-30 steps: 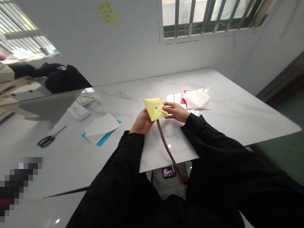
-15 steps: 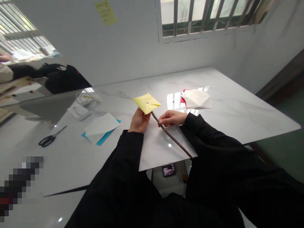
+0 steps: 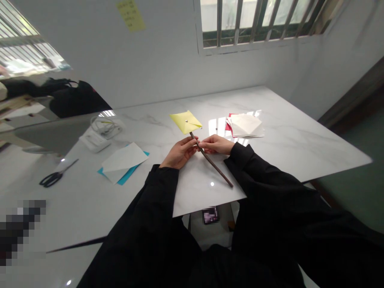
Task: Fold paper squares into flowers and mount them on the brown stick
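black-handled scissors (image 3: pixel 51 180) (near a teal paper sheet (image 3: pixel 127 177))

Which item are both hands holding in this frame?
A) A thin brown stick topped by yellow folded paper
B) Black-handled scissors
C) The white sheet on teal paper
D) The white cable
A: the left hand and right hand both close on the thin brown stick, whose upper end meets the yellow folded paper.

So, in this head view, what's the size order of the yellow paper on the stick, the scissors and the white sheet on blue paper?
1. The white sheet looks largest.
2. The yellow paper and the scissors look about alike, so I won't rank them.
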`<state>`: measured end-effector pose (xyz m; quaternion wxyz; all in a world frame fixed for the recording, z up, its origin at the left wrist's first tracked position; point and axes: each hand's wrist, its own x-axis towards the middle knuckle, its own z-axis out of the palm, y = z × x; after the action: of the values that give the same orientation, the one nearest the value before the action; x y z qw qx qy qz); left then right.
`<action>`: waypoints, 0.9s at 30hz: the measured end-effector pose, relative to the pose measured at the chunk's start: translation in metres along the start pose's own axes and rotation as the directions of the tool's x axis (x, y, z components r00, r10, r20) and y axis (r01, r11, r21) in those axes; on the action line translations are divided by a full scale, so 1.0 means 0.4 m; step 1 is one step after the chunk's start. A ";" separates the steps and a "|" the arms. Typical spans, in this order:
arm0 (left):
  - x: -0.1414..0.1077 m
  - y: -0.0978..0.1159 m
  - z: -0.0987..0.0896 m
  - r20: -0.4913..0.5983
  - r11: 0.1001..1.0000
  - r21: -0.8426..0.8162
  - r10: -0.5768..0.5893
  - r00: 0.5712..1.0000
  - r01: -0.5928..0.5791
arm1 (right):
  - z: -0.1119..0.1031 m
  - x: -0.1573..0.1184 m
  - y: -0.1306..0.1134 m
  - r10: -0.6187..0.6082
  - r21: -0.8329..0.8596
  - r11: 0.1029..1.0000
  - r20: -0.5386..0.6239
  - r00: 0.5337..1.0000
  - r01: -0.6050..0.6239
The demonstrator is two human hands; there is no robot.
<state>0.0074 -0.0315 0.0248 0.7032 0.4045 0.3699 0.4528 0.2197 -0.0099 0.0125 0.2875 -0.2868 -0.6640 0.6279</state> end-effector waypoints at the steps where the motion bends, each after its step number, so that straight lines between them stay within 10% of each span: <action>1: 0.001 0.000 -0.001 -0.003 1.000 -0.006 -0.001 1.000 0.001 | -0.002 0.001 0.000 0.012 0.002 1.000 -0.022 1.000 -0.012; 9: 0.002 0.001 -0.009 -0.009 0.998 0.010 -0.055 0.998 0.055 | -0.028 0.020 0.008 0.067 0.101 0.995 -0.486 0.871 -0.020; 27: -0.002 -0.001 -0.006 0.014 0.999 0.027 -0.018 1.000 0.018 | -0.031 0.014 -0.002 0.056 0.101 0.995 -0.434 0.899 -0.014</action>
<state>0.0051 -0.0319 0.0235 0.7044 0.4136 0.3745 0.4387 0.2250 0.0022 0.0141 0.4309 -0.4181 -0.5467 0.5837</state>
